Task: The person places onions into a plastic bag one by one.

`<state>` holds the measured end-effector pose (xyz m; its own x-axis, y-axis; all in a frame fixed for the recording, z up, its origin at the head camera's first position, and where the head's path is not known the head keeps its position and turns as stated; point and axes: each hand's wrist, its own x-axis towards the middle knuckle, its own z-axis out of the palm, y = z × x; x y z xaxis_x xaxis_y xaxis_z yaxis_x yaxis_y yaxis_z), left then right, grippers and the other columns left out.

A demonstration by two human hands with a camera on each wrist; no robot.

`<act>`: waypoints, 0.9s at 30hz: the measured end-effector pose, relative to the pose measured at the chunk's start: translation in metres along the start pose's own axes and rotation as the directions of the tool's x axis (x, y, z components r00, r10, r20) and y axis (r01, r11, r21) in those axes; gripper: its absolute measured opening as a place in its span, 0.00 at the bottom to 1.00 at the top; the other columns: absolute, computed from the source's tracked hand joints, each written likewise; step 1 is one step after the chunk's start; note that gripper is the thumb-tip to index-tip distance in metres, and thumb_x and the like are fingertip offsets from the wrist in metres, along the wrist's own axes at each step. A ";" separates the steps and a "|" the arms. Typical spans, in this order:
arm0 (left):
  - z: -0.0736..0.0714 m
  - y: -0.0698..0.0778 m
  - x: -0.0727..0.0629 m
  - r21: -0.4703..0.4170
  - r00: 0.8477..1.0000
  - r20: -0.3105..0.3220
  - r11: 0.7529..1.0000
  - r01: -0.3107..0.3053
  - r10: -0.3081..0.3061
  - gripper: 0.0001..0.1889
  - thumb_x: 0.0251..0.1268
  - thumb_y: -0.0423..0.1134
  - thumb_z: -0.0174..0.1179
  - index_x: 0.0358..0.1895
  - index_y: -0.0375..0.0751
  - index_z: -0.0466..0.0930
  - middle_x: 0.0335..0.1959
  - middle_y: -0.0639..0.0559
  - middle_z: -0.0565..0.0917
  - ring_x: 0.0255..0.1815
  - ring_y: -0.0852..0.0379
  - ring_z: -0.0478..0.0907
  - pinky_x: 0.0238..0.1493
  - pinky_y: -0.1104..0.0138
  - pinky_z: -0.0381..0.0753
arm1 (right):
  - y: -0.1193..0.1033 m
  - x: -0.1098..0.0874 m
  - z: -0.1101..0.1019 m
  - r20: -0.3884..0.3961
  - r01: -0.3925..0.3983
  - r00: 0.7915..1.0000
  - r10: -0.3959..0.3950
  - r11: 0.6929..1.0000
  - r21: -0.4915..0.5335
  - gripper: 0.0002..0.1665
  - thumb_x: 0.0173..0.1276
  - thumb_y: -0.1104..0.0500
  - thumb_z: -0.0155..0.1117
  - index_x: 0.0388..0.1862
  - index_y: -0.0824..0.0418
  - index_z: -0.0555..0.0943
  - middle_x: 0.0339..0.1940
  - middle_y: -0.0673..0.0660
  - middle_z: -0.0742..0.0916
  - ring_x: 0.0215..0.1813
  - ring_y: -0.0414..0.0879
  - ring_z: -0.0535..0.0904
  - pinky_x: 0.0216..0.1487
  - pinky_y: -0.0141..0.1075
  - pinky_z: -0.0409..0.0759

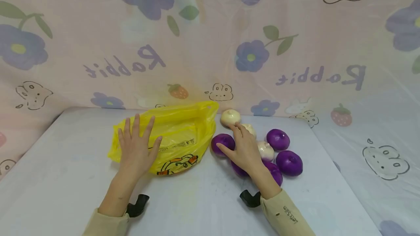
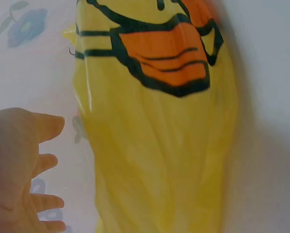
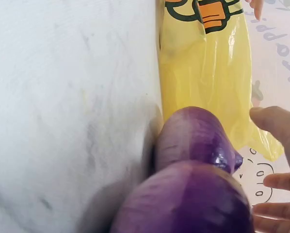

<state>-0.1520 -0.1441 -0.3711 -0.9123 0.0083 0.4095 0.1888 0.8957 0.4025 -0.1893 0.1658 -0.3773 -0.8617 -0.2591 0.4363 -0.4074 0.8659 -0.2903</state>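
A yellow plastic bag (image 1: 175, 139) with a printed cartoon lies on the table, its mouth spread. Above its left part, my left hand (image 1: 137, 152) has its fingers straight and apart; the left wrist view shows a gap between this hand (image 2: 14, 170) and the bag (image 2: 154, 150). My right hand (image 1: 244, 148) hovers with loosely extended fingers over a group of purple and white onions. Nearest its thumb is a purple onion (image 1: 223, 145); its fingertips are by a white onion (image 1: 249, 129), and whether they touch is unclear. Two purple onions (image 3: 184, 199) show below it in the right wrist view.
Another white onion (image 1: 230, 117) sits at the back beside the bag. Purple onions (image 1: 289, 163) lie on the right. A patterned cloth (image 1: 203, 46) hangs behind the white table (image 1: 197, 207). Black curved pieces (image 1: 138, 205) stick out at both wrists.
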 end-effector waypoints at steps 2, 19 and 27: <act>-0.001 -0.002 0.000 0.012 1.000 -0.004 1.000 0.006 -0.005 0.34 0.68 0.47 0.55 0.74 0.45 0.56 0.75 0.30 0.44 0.75 0.27 0.36 0.68 0.32 0.34 | 0.000 0.000 0.001 0.002 -0.003 1.000 0.003 1.000 0.004 0.44 0.57 0.38 0.69 0.65 0.63 0.71 0.63 0.65 0.75 0.63 0.63 0.72 0.65 0.57 0.67; -0.018 -0.033 -0.005 -0.019 0.997 -0.043 0.998 0.065 -0.065 0.34 0.64 0.39 0.57 0.72 0.39 0.58 0.72 0.24 0.48 0.71 0.22 0.42 0.64 0.28 0.36 | 0.003 -0.001 0.005 0.078 -0.057 0.995 0.054 0.998 0.026 0.47 0.55 0.38 0.71 0.67 0.61 0.70 0.65 0.64 0.73 0.66 0.60 0.69 0.66 0.55 0.67; -0.020 -0.050 -0.013 -0.116 0.992 -0.050 0.987 0.107 -0.114 0.31 0.66 0.39 0.56 0.71 0.36 0.61 0.71 0.22 0.49 0.69 0.20 0.45 0.64 0.29 0.41 | 0.002 -0.002 0.005 0.119 -0.098 0.989 0.090 0.993 0.062 0.48 0.54 0.36 0.70 0.67 0.61 0.70 0.64 0.63 0.74 0.63 0.60 0.72 0.64 0.55 0.69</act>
<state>-0.1423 -0.1982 -0.3803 -0.9086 -0.1157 0.4013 0.1308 0.8337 0.5365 -0.1900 0.1661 -0.3830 -0.9247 -0.2292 0.3040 -0.3391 0.8589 -0.3838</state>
